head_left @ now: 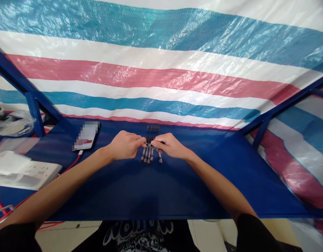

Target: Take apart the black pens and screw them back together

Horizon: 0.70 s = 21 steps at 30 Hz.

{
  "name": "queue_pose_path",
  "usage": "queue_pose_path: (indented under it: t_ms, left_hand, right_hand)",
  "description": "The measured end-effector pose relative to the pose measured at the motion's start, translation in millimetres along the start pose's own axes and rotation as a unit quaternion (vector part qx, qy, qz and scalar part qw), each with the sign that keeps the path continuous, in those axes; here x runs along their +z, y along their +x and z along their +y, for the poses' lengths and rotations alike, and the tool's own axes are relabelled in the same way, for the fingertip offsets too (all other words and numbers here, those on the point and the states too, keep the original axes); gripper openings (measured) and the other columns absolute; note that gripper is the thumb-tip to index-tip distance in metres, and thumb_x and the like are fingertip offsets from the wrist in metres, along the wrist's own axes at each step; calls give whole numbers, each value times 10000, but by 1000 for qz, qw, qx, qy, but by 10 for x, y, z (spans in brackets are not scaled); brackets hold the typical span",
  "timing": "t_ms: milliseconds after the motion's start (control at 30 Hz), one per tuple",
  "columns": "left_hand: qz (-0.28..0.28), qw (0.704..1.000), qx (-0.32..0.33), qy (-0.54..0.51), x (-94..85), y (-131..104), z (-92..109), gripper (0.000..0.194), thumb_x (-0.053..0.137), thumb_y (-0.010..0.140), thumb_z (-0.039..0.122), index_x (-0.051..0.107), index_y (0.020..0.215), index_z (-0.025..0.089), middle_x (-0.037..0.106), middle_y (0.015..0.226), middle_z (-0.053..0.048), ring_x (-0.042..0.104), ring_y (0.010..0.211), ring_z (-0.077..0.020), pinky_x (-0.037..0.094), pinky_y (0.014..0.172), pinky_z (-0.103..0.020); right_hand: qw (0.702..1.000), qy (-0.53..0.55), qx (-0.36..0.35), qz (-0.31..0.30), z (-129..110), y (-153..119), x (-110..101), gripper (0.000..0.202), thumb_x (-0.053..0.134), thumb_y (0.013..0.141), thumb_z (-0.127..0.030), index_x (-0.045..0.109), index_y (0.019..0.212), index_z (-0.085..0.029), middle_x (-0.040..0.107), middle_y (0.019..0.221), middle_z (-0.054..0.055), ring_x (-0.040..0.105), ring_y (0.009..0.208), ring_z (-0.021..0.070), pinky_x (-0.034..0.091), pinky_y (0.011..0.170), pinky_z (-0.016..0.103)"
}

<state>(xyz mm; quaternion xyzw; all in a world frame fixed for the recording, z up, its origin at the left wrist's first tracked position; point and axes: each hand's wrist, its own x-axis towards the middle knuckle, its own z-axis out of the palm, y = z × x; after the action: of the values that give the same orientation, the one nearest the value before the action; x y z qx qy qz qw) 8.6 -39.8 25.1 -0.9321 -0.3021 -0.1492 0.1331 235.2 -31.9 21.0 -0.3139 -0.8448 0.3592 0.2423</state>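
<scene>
Several slim dark pens with pale patterned barrels [148, 155] lie side by side on the blue table [161, 189]. Another such pen [160, 157] lies a little to their right, partly under my right hand. Over the group, my left hand [127, 145] is closed, its thumb and forefinger pinching one end of a small object. My right hand [170, 145] is closed on the other end from the right. The small piece between the fingertips looks dark and shiny, too small to name. Beyond the hands, several short dark cylinders [152, 128] stand in a row.
A phone [86, 136] with a red cable lies left of my left hand. Farther left is a white power strip [43, 173]. Blue frame bars [34, 113] rise at both sides, and a striped sheet [151, 80] hangs behind the table.
</scene>
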Motion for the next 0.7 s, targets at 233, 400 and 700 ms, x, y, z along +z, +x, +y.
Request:
queue_pose_path:
  t_ms: [233,400,700]
  left_hand:
    - [27,999,30,34,-13,-8,-2,279,381,922,252,590,754,173,613,620,-7,522,533,-112,307,490,-243]
    - [23,998,47,46,-24,-6,2,318,360,944,269,577,731,173,582,584,-1,490,514,-104,307,494,-238]
    - [153,978,103,101,-81,-39,-9,253,405,929,224,551,726,187,590,593,17,492,511,-106,333,512,-252]
  right_hand:
    - [995,96,23,-18,-12,-21,17,511,396,952,-513,449,581,-166,481,531,-34,420,498,75,341,540,215]
    - [973,216,51,-67,63,-2,66,466,463,928,-515,534,645,-152,501,500,-41,460,452,81,394,526,224]
    - [793,571,130,-167,68,30,312,355,505,919,-409,488,670,-157,394,529,-90,364,342,43,510,549,276]
